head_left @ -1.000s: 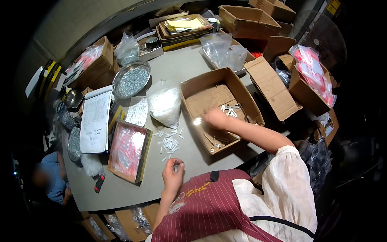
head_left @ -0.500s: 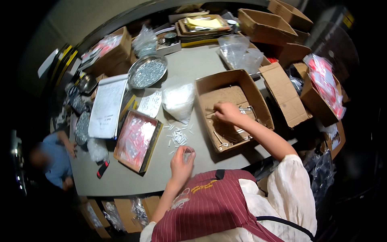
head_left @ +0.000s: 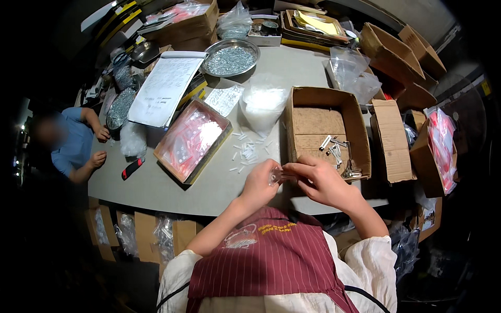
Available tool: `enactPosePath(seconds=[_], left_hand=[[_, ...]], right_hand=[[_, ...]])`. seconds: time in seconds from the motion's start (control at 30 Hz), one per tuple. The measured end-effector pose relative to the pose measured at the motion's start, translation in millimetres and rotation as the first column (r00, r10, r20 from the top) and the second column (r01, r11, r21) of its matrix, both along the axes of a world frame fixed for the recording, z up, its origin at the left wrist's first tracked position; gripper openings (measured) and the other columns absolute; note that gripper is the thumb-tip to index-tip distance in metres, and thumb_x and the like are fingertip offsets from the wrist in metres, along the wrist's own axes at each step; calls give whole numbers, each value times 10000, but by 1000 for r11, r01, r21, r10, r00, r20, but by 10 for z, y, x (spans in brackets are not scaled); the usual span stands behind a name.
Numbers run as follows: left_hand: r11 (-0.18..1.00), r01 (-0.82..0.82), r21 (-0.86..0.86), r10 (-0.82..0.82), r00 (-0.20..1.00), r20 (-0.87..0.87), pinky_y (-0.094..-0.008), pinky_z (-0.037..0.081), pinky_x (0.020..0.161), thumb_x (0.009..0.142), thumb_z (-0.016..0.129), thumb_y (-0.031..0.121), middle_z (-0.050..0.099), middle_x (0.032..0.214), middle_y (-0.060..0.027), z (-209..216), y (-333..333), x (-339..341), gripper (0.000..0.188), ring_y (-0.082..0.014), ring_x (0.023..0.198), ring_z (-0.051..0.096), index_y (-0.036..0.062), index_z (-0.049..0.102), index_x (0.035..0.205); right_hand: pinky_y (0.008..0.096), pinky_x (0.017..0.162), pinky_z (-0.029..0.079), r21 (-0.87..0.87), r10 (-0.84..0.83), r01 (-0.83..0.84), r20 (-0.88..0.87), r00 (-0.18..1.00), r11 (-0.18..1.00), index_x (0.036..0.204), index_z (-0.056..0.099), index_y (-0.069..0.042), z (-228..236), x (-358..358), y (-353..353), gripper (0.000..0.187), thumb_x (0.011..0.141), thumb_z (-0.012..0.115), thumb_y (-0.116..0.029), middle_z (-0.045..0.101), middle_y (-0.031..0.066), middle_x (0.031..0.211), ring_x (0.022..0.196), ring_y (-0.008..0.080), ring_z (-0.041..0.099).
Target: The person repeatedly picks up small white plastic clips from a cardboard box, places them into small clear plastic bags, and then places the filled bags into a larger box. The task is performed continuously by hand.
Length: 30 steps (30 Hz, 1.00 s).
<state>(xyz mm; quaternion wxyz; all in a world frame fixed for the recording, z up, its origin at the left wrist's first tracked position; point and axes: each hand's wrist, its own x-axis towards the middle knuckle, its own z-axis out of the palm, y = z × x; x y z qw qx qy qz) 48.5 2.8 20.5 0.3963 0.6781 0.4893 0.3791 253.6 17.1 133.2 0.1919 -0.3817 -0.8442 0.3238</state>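
Out of the cardboard box (head_left: 319, 121) comes the right hand (head_left: 324, 183), in the head view, meeting the left hand (head_left: 261, 183), which grips a clear bag (head_left: 274, 177) beside the box's near-left corner. The right's fingers curl close by, their contents unclear; both hands now seem engaged with the bag.

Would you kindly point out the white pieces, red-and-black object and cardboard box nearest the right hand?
White pieces (head_left: 249, 152), head view: pile's middle.
Red-and-black object (head_left: 132, 169), head view: its middle.
Cardboard box (head_left: 317, 121), head view: bare floor inside.
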Motion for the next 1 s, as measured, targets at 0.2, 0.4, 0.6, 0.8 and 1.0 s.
enactPosePath(seconds=[0.2, 0.4, 0.6, 0.8, 1.0], left_hand=[[993, 38, 110, -39, 999, 3, -457, 503, 761, 804, 725, 12, 657, 925, -191, 43, -33, -111, 248, -413, 893, 641, 22, 590, 1011], [996, 51, 71, -63, 980, 187, -382, 525, 789, 840, 750, 30, 691, 980, -140, 147, -220, -205, 262, -291, 927, 685, -1, 603, 1054], [979, 159, -125, -119, 952, 280, -338, 529, 910, 889, 758, 106, 711, 1080, -118, 298, -321, -616, 362, -204, 1049, 683, -4, 633, 1210], [984, -126, -127, 171, 869, 463, -241, 534, 860, 1000, 610, -4, 721, 1112, -88, 451, -375, -1066, 222, -95, 980, 664, -44, 652, 1214], [948, -309, -81, 310, 827, 468, -276, 588, 780, 993, 649, 46, 741, 1001, -88, 601, -415, -1406, 148, -121, 909, 709, -48, 671, 1105]], right_hand=[[473, 777, 529, 1, 101, -102, 87, 991, 995, 1184, 668, -3, 35, -101, -35, 403, 789, 594, 24, 643, 182, 999, 892, 408, 639], [400, 920, 564, -37, 160, -175, -254, 954, 984, 1118, 693, 16, 223, -400, -37, 317, 801, 697, 10, 663, 180, 1205, 1083, 351, 677], [422, 999, 513, 187, 290, -279, -34, 956, 942, 1079, 682, 3, 17, -598, 70, 226, 863, 725, -48, 609, 162, 1331, 1242, 356, 582], [383, 807, 565, -25, -17, 13, -177, 984, 1000, 987, 690, 15, 71, -970, 114, 137, 912, 732, -91, 710, 156, 901, 842, 304, 709], [327, 781, 579, -149, -10, -35, -291, 957, 988, 984, 684, 23, -9, -1455, 123, 128, 910, 735, -68, 725, 117, 859, 837, 212, 742]])
